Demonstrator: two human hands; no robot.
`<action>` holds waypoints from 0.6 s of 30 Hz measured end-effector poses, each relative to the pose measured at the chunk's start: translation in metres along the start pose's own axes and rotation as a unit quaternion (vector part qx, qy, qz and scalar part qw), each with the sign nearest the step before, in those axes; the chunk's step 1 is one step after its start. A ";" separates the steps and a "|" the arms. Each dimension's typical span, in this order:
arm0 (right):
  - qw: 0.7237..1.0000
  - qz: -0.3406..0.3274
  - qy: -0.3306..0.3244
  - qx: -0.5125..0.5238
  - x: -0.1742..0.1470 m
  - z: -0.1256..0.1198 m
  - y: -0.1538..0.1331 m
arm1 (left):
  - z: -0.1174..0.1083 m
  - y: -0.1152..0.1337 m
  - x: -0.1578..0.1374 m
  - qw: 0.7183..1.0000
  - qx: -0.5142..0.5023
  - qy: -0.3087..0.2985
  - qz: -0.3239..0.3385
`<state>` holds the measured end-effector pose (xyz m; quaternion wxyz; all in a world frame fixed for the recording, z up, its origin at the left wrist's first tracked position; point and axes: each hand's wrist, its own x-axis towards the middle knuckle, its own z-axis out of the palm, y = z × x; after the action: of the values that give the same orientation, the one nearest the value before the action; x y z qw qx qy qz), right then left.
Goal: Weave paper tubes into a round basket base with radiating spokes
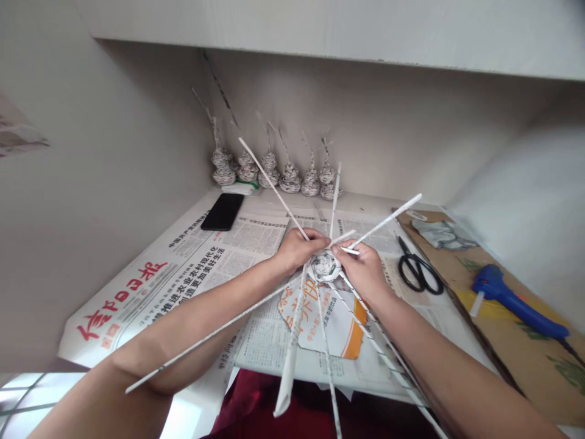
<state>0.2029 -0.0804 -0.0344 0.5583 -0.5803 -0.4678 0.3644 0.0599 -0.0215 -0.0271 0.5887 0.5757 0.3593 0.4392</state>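
A small round woven piece (323,266) made of rolled newspaper is held between my two hands, over the newspaper-covered surface. Several rolled-paper sticks spread out from it, among them a long paper stick (273,188) at the upper left and a thick one (290,360) pointing toward me. My left hand (301,249) pinches the left upper edge of the weaving. My right hand (363,265) grips the right edge, thumb and fingers closed around a short paper strip (346,250). The fingertips partly hide where the strips cross.
Below lies a cut carton piece (333,323) on newspaper (256,244). To the right are black scissors (418,271) and a blue glue gun (516,302) on cardboard (539,372). A phone (222,211) lies left; several woven paper gourds (290,177) line the wall under an overhanging shelf (338,36).
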 end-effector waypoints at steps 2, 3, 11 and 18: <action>0.999 0.018 -0.003 0.047 0.002 0.001 0.003 | 0.001 0.001 0.000 1.000 -0.010 0.008 -0.002; 0.997 0.028 -0.003 0.070 0.002 0.001 0.004 | 0.001 0.002 0.000 1.000 -0.014 0.012 -0.004; 0.976 0.068 -0.012 0.209 0.002 0.009 -0.001 | 0.001 0.008 0.000 1.000 -0.002 0.013 -0.011; 0.982 0.023 0.022 0.184 0.006 0.003 -0.001 | -0.009 0.013 0.003 0.993 -0.048 -0.077 -0.080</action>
<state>0.2015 -0.0735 -0.0332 0.6571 -0.4859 -0.3670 0.4442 0.0512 -0.0158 -0.0144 0.6750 0.5484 0.3357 0.3619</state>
